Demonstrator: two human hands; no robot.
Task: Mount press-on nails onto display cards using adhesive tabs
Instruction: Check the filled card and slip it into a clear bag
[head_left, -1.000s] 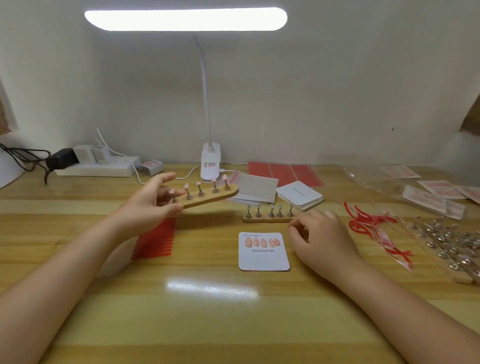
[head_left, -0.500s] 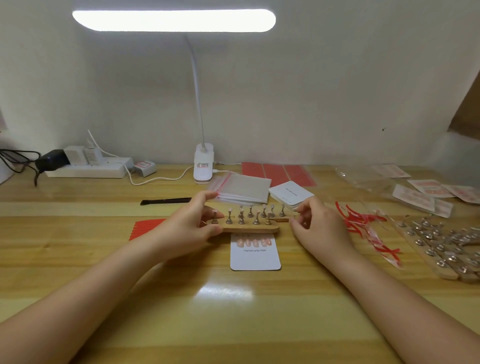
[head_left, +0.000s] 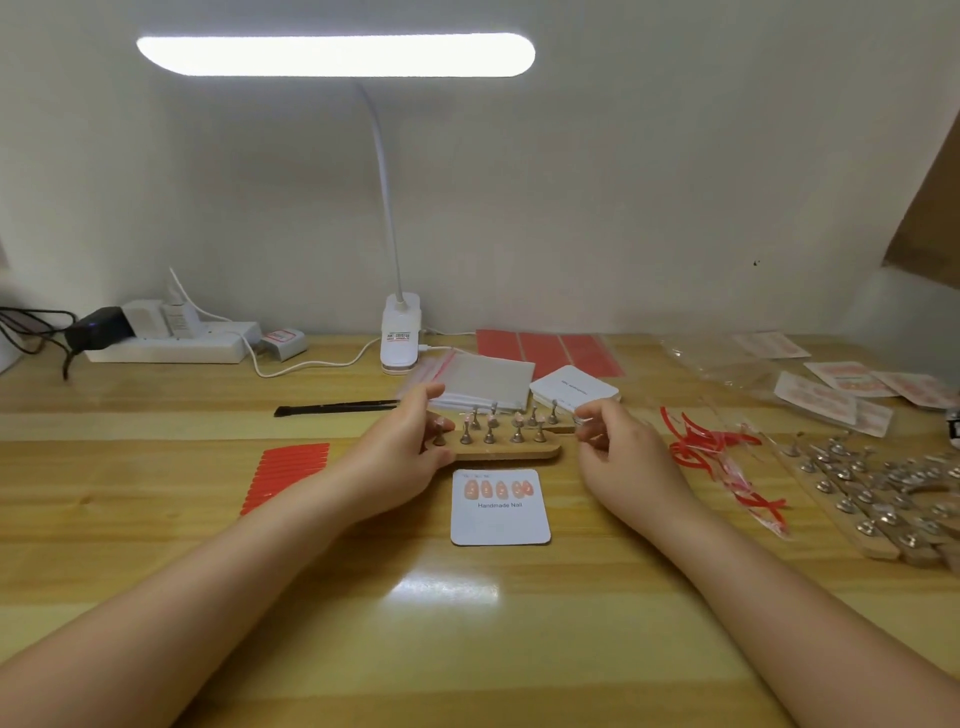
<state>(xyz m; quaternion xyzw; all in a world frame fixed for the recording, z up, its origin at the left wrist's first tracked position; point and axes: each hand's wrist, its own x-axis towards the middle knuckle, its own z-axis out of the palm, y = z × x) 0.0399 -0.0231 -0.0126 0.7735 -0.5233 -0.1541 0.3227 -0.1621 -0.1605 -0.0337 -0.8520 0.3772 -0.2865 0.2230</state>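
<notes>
Wooden nail stand (head_left: 511, 448) pinched in left hand (head_left: 410, 457) grip.

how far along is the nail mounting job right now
Done: the display card in front carries one row of five pink nails; its lower half is bare. In hand: the left hand holds the near wooden strip of nail stands on the table, and the right hand has its fingers at the strip's right end. Left: nails on those stands and the stack of blank cards behind.
</notes>
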